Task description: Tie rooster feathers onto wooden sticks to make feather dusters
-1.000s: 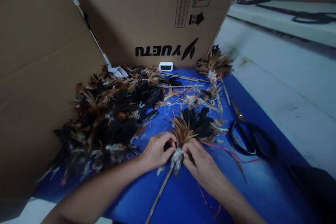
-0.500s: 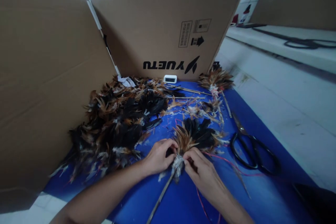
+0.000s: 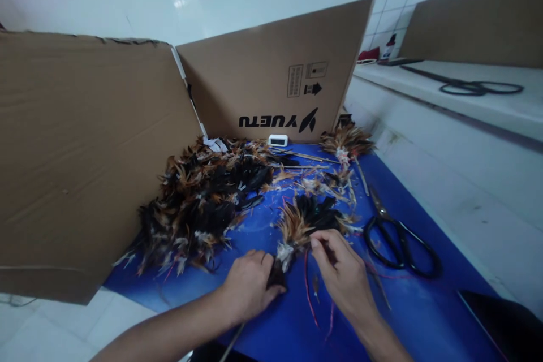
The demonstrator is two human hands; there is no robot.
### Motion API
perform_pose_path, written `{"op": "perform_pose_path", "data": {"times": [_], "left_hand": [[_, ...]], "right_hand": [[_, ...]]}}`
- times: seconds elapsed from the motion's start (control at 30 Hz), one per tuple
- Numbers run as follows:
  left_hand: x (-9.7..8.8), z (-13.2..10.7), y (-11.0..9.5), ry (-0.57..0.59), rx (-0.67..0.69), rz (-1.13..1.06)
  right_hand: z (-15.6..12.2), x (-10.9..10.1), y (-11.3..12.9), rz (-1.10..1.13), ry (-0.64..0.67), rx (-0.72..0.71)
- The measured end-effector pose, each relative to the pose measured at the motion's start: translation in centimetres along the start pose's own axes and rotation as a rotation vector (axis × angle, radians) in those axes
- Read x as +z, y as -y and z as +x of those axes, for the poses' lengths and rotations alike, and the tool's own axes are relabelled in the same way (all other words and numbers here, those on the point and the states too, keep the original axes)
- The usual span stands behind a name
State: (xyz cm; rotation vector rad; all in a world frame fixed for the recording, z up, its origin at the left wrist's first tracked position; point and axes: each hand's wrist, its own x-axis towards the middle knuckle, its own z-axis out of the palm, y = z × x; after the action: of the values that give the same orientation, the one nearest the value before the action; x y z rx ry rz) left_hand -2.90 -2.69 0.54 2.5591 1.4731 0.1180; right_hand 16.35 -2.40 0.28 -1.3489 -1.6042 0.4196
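Across the left and upper middle, big cardboard panels [image 3: 85,164]. Blue tabletop [image 3: 258,232] through center. Feather pile [image 3: 199,198], black and brown, left of center against the cardboard. Black-handled scissors [image 3: 399,229] right of center, lying on the blue. Feather bundle [image 3: 307,218] at frame center, white base toward lower left. Left hand [image 3: 251,283], lower middle, fingers curled round the stick [image 3: 231,345] just below that base. Right hand [image 3: 343,271], lower right of center, thumb and forefinger tips drawn close beside the bundle; can't tell if anything's pinched. Red string [image 3: 309,294] just below them. Small white device [image 3: 278,140], upper middle.
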Motion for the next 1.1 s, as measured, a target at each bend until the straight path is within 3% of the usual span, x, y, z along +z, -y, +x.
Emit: {"op": "perform_pose_path", "data": {"times": [0.13,0.23,0.37,0.47,0.63,0.83,0.97,1.1], "left_hand": [[0.9,-0.4,-0.2,0.031,-0.039,0.111],[0.6,-0.6,0.0,0.029,-0.112,0.038],[-0.8,-1.3,0.4,-0.125,-0.155,-0.218],[-2.0,-1.4,0.7,-0.262,-0.149,-0.514],[-3.5,-0.5,0.9,-0.343,-0.223,-1.033],[-4.8,-0.2,0.7,-0.434,-0.173,-1.321],[-5.0,-0.9,0.9,-0.469,-0.146,-1.4],[-5.1,-2.2,1.2,-0.482,-0.147,-1.455]], "right_hand": [[-0.1,-0.7,0.0,0.046,-0.046,0.021],[-0.1,-1.2,-0.5,0.124,-0.114,0.115],[0.1,-2.0,-0.9,0.269,-0.277,0.211],[0.3,-2.9,-0.5,0.282,-0.321,0.215],[-1.4,-4.6,-0.2,-0.005,-0.109,-0.043],[-7.8,-4.2,-4.2,-0.489,0.142,-0.311],[-10.6,-2.5,-6.1,-0.681,0.211,-0.371],[-9.4,-0.1,-5.3,-0.745,0.289,-0.318]]}}
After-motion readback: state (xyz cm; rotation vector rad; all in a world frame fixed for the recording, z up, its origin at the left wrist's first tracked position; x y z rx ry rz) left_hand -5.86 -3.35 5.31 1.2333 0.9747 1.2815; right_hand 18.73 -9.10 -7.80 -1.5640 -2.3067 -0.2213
